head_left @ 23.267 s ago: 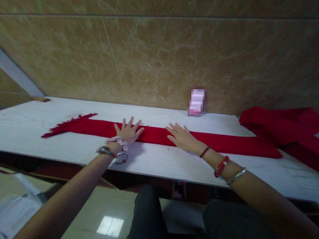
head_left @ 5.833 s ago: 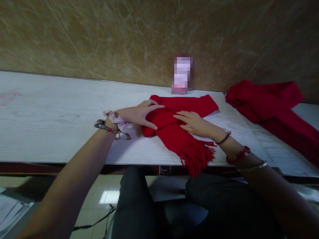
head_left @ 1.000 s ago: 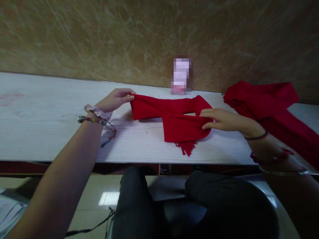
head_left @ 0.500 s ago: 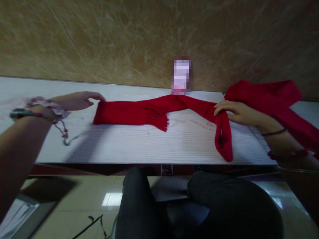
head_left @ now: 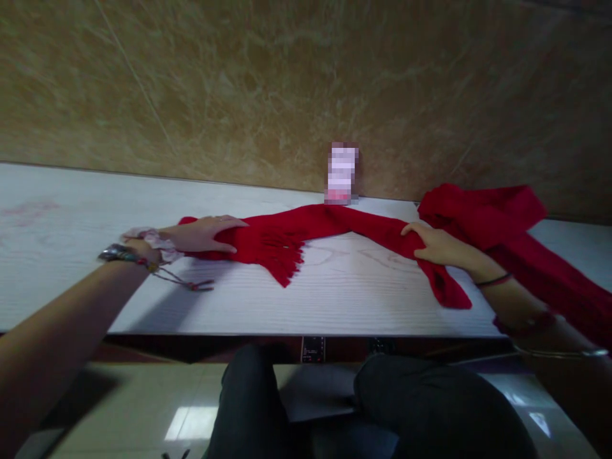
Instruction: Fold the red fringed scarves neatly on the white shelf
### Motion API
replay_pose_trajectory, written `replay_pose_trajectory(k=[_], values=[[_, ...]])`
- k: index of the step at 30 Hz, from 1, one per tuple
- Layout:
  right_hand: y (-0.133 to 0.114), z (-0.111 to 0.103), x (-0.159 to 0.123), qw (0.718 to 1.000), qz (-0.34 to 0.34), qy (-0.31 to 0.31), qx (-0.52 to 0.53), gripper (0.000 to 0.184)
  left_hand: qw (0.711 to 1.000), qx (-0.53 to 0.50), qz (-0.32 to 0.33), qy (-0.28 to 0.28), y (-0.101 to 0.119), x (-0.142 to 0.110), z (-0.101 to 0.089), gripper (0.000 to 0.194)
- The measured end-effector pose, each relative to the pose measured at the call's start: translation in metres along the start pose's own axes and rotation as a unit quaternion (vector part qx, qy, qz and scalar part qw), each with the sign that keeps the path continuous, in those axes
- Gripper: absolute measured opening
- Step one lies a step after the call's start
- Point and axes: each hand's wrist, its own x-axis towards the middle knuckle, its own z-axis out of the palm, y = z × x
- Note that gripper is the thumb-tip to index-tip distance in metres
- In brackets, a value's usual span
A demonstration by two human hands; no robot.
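Observation:
A red scarf (head_left: 325, 220) with a fringed end (head_left: 282, 255) stretches across the white wood-grain table. My left hand (head_left: 205, 234) lies on its folded left part, fingers stretched out and thumb apart, pressing on the cloth. At the other side my right hand (head_left: 437, 245) grips the scarf, thumb and fingers curled over it. Past that grip, a short folded end (head_left: 449, 290) hangs toward the table's front edge. The palm side of both hands is hidden.
A second bundle of red cloth (head_left: 482, 213) lies at the right, partly under my right forearm. A pixelated upright item (head_left: 342, 172) leans on the marbled wall (head_left: 215, 95). The white table (head_left: 335, 306) has its front edge above my knees.
My left hand has moved right from the scarf's left end onto its folded part. The fringe is shifted and tilted downward. My right hand still holds the scarf, whose short end swung right.

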Motion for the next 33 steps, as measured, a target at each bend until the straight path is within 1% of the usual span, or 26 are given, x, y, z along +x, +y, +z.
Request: replay_pose_trajectory(k=[1,3,4,5,6,7,8,10,12,13,14,15,16,17,19,20,21,23,25,26,28,30,31,33], values=[[0.005,-0.003,0.001,1.0,-0.006,0.004,0.017,0.054,1.0,-0.008,-0.012,-0.006,-0.009,-0.006,-0.005,0.075],[0.017,-0.015,0.005,0.998,-0.016,0.018,0.062,0.059,0.998,-0.026,-0.041,-0.034,-0.022,-0.016,-0.018,0.076],[0.023,-0.023,0.008,0.997,-0.021,0.018,0.078,0.059,0.997,-0.036,-0.047,-0.054,-0.024,-0.018,-0.025,0.075],[0.028,-0.032,0.013,0.996,-0.026,0.005,0.082,0.056,0.996,-0.042,-0.044,-0.069,-0.022,-0.016,-0.031,0.071],[0.031,-0.039,0.019,0.996,-0.034,-0.023,0.077,0.052,0.995,-0.046,-0.036,-0.078,-0.015,-0.011,-0.035,0.065],[0.032,-0.046,0.025,0.995,-0.043,-0.057,0.064,0.046,0.996,-0.043,-0.014,-0.075,-0.003,-0.004,-0.038,0.059],[0.031,-0.05,0.032,0.994,-0.052,-0.09,0.043,0.039,0.998,-0.032,-0.001,-0.05,0.014,0.007,-0.039,0.053],[0.024,-0.053,0.047,0.99,-0.052,-0.129,-0.023,0.027,0.999,-0.027,0.033,-0.003,0.058,0.033,-0.034,0.046],[0.014,-0.049,0.059,0.984,-0.028,-0.137,-0.109,0.022,0.991,-0.014,0.127,0.043,0.108,0.06,-0.019,0.042],[0.01,-0.046,0.064,0.98,-0.014,-0.138,-0.144,0.022,0.986,-0.003,0.162,0.042,0.131,0.072,-0.009,0.042],[0.007,-0.042,0.066,0.976,-0.005,-0.139,-0.168,0.024,0.984,0.012,0.178,0.028,0.15,0.081,0.002,0.044],[0.006,-0.038,0.067,0.973,-0.002,-0.14,-0.181,0.028,0.984,0.023,0.176,0.018,0.166,0.088,0.013,0.047],[0.007,-0.034,0.067,0.973,-0.002,-0.141,-0.184,0.034,0.985,0.028,0.17,0.005,0.176,0.093,0.023,0.049],[0.009,-0.031,0.065,0.973,-0.004,-0.143,-0.181,0.042,0.986,0.031,0.164,0.003,0.183,0.096,0.031,0.053],[0.019,-0.027,0.058,0.972,-0.001,-0.148,-0.183,0.055,0.988,0.03,0.154,0.005,0.186,0.098,0.043,0.057],[0.025,-0.027,0.054,0.97,0.004,-0.151,-0.191,0.057,0.988,0.027,0.152,0.006,0.185,0.097,0.046,0.057],[0.031,-0.027,0.05,0.967,0.009,-0.151,-0.203,0.053,0.988,0.025,0.151,0.004,0.184,0.096,0.047,0.056],[0.041,-0.032,0.046,0.964,0.017,-0.129,-0.23,0.037,0.989,0.022,0.147,-0.003,0.181,0.096,0.046,0.052],[0.046,-0.042,0.045,0.965,0.02,-0.086,-0.248,0.023,0.99,0.026,0.137,0.003,0.182,0.101,0.044,0.049],[0.045,-0.049,0.046,0.965,0.021,-0.059,-0.253,0.019,0.991,0.03,0.128,0.013,0.184,0.106,0.043,0.049],[0.038,-0.066,0.046,0.966,0.019,-0.008,-0.257,0.019,0.994,0.038,0.098,0.035,0.188,0.12,0.043,0.05],[0.021,-0.081,0.043,0.969,-0.007,0.025,-0.247,0.019,0.996,0.043,0.063,0.052,0.191,0.136,0.045,0.051],[0.009,-0.086,0.039,0.971,-0.027,0.032,-0.236,0.019,0.996,0.044,0.049,0.056,0.192,0.144,0.045,0.051],[-0.018,-0.09,0.029,0.976,-0.071,0.021,-0.206,0.019,0.996,0.044,0.04,0.059,0.192,0.153,0.045,0.049]])
